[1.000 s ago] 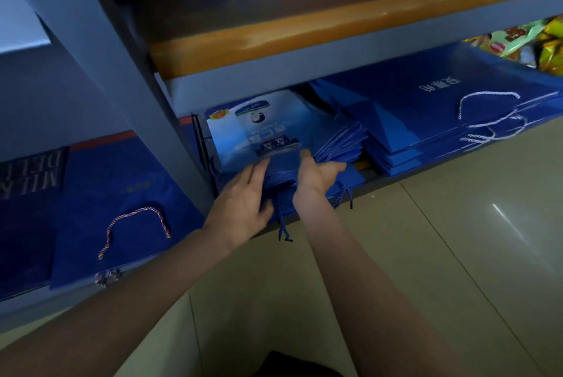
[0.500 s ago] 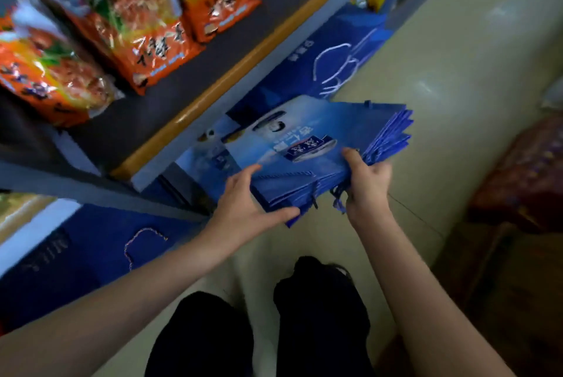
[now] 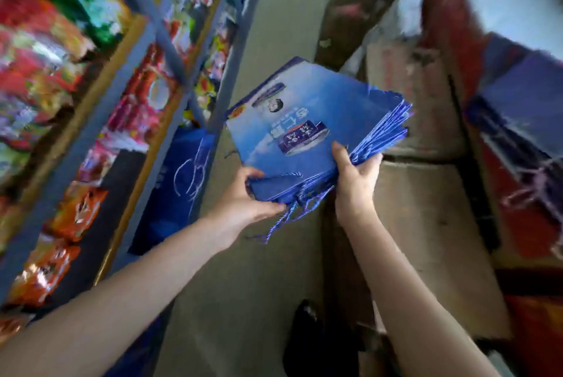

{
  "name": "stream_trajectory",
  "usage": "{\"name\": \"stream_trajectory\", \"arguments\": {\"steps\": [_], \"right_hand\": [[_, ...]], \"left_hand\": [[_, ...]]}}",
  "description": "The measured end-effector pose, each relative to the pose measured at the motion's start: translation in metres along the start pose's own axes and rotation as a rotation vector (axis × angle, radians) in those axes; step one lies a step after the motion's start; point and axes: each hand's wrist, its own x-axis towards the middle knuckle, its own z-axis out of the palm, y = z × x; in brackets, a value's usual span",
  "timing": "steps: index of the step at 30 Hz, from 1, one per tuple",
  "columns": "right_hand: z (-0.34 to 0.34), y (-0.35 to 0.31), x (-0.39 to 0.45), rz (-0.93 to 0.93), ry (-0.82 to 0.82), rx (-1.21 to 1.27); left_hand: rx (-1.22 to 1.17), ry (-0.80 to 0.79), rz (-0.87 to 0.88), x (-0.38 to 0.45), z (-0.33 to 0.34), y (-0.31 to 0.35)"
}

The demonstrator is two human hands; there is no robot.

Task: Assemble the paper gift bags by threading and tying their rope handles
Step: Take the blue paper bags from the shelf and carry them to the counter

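Observation:
A stack of flat blue paper gift bags (image 3: 307, 130) is held in the air between my two hands, above the aisle floor. My left hand (image 3: 243, 197) grips the stack's near left corner, thumb on top. My right hand (image 3: 355, 178) grips the near right edge with its fingers under the fanned bag edges. Blue rope handles (image 3: 292, 212) dangle from the near edge of the stack between my hands. The view is blurred by motion.
A grey metal shelf rack (image 3: 152, 41) with colourful snack packets runs along the left. Dark blue bags with white rope handles (image 3: 185, 175) lie on its lowest level. Cardboard boxes (image 3: 420, 200) and more blue bags (image 3: 524, 102) stand on the right. Tiled floor (image 3: 243, 300) lies between.
Both hands pulled the stack of bags off the bottom shelf and lifted it into the aisle. My view has swung from the shelf toward the boxes on the right.

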Motion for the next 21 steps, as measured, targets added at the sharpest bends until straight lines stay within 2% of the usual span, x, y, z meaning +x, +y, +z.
{"name": "stream_trajectory", "arguments": {"steps": [3,7,12,17,19,21], "right_hand": [[-0.03,-0.072,0.054,-0.1,0.14,0.099],[-0.071,-0.147,0.11,-0.197,0.365,0.217],[-0.114,-0.208,0.154,-0.242,0.482,0.322],[-0.148,-0.237,0.199,-0.346,0.615,0.485],[-0.158,-0.24,0.221,-0.254,0.645,0.488],[-0.173,-0.24,0.239,-0.046,0.634,0.397]], "left_hand": [[0.081,-0.07,0.097,0.03,0.075,0.071],[0.096,-0.265,0.192,0.064,0.162,0.143],[0.221,-0.437,0.271,0.089,0.247,0.201],[0.333,-0.565,0.385,0.125,0.316,0.231],[0.356,-0.588,0.391,0.151,0.344,0.236],[0.392,-0.535,0.358,0.187,0.374,0.234]]}}
